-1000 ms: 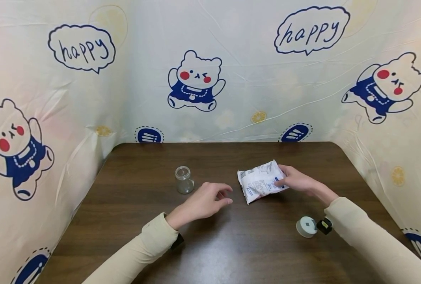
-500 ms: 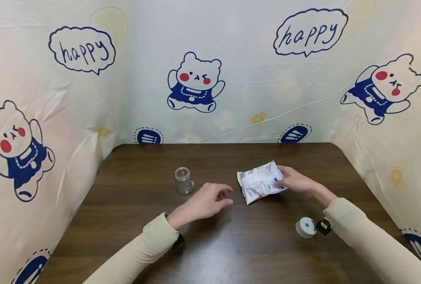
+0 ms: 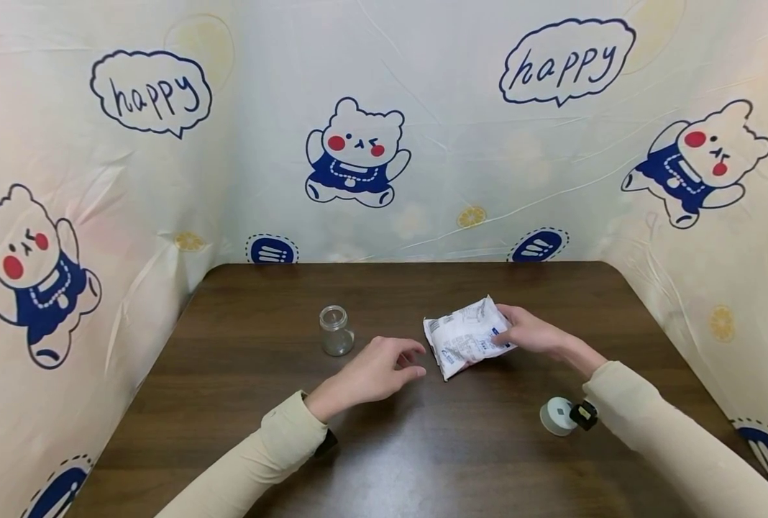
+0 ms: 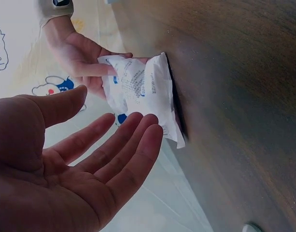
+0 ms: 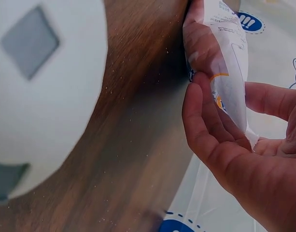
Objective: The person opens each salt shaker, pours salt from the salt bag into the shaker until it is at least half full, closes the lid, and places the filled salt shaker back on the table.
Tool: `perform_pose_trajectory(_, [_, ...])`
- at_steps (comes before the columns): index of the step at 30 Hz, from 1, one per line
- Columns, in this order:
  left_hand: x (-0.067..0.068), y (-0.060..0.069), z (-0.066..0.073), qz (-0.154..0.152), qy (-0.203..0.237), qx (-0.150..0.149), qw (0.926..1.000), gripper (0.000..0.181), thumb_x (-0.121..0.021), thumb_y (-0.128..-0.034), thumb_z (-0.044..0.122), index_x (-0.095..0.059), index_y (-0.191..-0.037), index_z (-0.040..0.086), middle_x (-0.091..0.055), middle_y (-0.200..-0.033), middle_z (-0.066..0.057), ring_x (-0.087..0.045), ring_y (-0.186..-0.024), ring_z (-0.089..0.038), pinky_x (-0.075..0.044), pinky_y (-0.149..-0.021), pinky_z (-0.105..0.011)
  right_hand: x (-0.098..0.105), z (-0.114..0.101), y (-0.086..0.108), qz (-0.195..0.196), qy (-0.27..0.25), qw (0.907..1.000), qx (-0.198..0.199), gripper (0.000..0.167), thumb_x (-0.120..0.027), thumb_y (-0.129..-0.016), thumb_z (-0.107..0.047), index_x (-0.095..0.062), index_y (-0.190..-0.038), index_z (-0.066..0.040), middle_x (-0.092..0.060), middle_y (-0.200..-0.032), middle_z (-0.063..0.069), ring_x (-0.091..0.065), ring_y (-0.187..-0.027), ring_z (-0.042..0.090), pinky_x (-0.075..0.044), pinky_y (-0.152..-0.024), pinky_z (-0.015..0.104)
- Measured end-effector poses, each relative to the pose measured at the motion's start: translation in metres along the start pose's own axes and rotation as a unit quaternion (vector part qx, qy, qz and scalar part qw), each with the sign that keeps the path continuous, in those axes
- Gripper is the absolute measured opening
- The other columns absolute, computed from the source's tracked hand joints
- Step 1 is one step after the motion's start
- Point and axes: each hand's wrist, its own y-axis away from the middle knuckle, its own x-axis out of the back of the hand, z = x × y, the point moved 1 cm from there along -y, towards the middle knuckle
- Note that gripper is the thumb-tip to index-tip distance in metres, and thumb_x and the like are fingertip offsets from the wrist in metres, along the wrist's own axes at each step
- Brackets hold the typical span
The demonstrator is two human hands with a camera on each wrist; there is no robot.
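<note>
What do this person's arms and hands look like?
The sleeves are long and cream-coloured, with wide cuffs. A black device sits by the right cuff; a dark piece peeks from under the left. The left hand and right hand wear no gloves.

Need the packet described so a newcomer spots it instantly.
Start at the brown table and find the right hand above its right half. It holds the packet: white, crinkly, with blue print. Unlike the clear jar and round pale object, it's roughly rectangular and held.

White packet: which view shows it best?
The head view: the packet shows nearly whole, one end partly covered by the right hand. The left wrist view has it closer, partly behind fingers; the right wrist view cuts it off.
</note>
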Motion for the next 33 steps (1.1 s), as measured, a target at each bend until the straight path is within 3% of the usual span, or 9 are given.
perform_pose_trajectory(14, [-0.003, -0.002, 0.000, 0.005, -0.001, -0.006, 1.0000, 0.027, -0.075, -0.0991, 0.017, -0.074, -0.124, 0.006, -0.075, -0.101, -0.001, -0.070, -0.093, -0.013, -0.055, -0.083, -0.033, -0.009, -0.003, -0.002, 0.006, 0.016, 0.9998, 0.013, 0.071, -0.064, -0.098, -0.002, -0.027, -0.157, 0.015, -0.043, -0.154, 0.032, -0.048, -0.128, 0.040, -0.032, -0.115, 0.063])
perform_pose_trajectory(21, [-0.004, -0.002, 0.000, 0.002, 0.007, -0.010, 0.9999, 0.030, -0.074, -0.0998, 0.015, -0.072, -0.128, 0.003, -0.076, -0.108, -0.007, -0.071, -0.096, -0.015, -0.056, -0.083, -0.033, -0.013, -0.006, -0.002, 0.009, 0.029, 0.9995, 0.010, 0.072, -0.064, -0.098, -0.002, -0.027, -0.157, 0.016, -0.039, -0.158, 0.033, -0.045, -0.134, 0.041, -0.027, -0.118, 0.064])
perform_pose_trajectory(33, [-0.005, -0.004, -0.001, 0.005, 0.003, -0.006, 1.0000, 0.031, -0.075, -0.0993, 0.015, -0.072, -0.127, 0.002, -0.076, -0.113, -0.012, -0.072, -0.097, -0.018, -0.057, -0.084, -0.035, -0.022, -0.011, -0.003, 0.004, 0.032, 0.9994, 0.015, 0.071, -0.067, -0.097, -0.003, -0.032, -0.157, 0.013, -0.050, -0.150, 0.027, -0.052, -0.124, 0.037, -0.036, -0.114, 0.060])
